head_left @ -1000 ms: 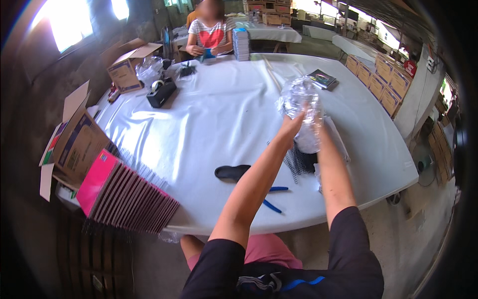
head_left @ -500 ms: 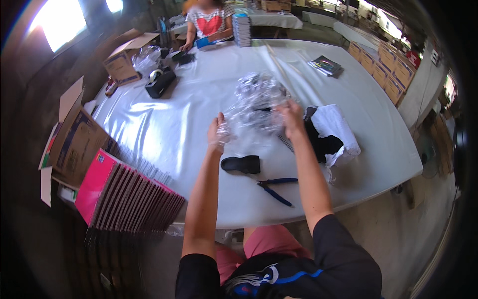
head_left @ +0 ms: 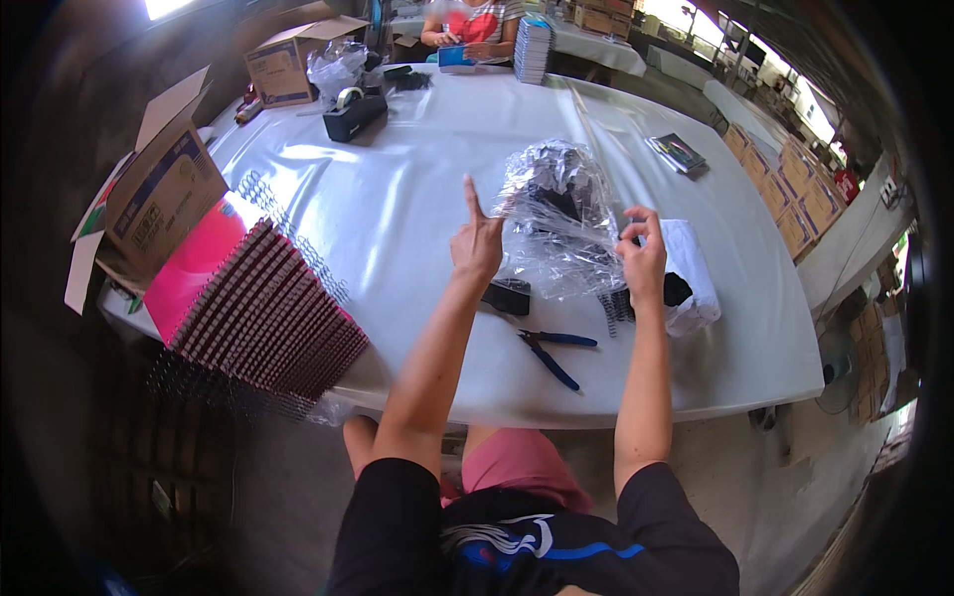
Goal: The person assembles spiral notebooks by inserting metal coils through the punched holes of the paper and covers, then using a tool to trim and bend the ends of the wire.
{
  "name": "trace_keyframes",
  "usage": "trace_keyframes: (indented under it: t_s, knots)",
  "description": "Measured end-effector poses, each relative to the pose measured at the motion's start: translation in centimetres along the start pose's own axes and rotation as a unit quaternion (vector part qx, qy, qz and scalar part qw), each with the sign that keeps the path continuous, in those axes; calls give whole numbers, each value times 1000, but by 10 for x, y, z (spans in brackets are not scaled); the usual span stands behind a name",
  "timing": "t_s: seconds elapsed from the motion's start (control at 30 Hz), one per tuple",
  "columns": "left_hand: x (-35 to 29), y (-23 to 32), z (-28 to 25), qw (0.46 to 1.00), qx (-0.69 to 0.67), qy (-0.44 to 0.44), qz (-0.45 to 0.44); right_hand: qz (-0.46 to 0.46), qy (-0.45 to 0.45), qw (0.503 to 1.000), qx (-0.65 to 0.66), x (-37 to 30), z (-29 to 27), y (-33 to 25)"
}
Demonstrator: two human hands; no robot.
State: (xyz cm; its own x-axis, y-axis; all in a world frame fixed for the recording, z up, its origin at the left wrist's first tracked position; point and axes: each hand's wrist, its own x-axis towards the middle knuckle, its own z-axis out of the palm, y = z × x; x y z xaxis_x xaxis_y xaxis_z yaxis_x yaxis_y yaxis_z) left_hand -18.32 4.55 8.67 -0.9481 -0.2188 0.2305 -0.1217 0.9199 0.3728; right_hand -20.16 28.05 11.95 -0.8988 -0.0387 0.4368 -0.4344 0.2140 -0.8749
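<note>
A crumpled clear plastic bag [head_left: 561, 243] with dark contents spreads between my hands over the table. My left hand [head_left: 477, 246] is at the bag's left edge, its index finger stretched upward and its thumb against the plastic; its other fingers are partly hidden. At the right edge, my right hand [head_left: 643, 253] pinches the plastic between thumb and fingers. Just below the bag lies a smooth black object [head_left: 509, 296], partly covered. Nearer me rest blue-handled pliers [head_left: 556, 343]. Beside my right hand, dark wire coils [head_left: 613, 310] show next to a white wrapped bundle [head_left: 696, 278] with black inside.
Pink spiral notebooks [head_left: 263, 298] are stacked at the left, before an open cardboard box [head_left: 164, 199]. A black tape dispenser [head_left: 355, 116] and another box [head_left: 283, 70] stand farther back. Across the white-covered table [head_left: 397, 228], a person handles a blue book beside a book stack [head_left: 534, 50].
The bag has been spread wider between my hands. My left hand has moved right, its index finger now extended. The view has shifted, and the person opposite now holds the blue book with both hands.
</note>
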Motion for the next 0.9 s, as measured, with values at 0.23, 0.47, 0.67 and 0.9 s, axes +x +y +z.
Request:
trace_keyframes:
  t_s: [0.23, 0.47, 0.67, 0.9]
  knots:
    - [-35, 37, -34, 973, -106, 93, 184, -322, -113, 920, -194, -53, 43, -41]
    - [-36, 34, -66, 981, -73, 24, 175, -67, -349, 783, -511, -30, 59, 33]
    - [-126, 5, -96, 915, -201, 194, 293, -285, -74, 945, -143, -105, 29, -48]
    - [-304, -49, -76, 822, -553, -112, 80, -39, -158, 867, -470, -168, 20, 6]
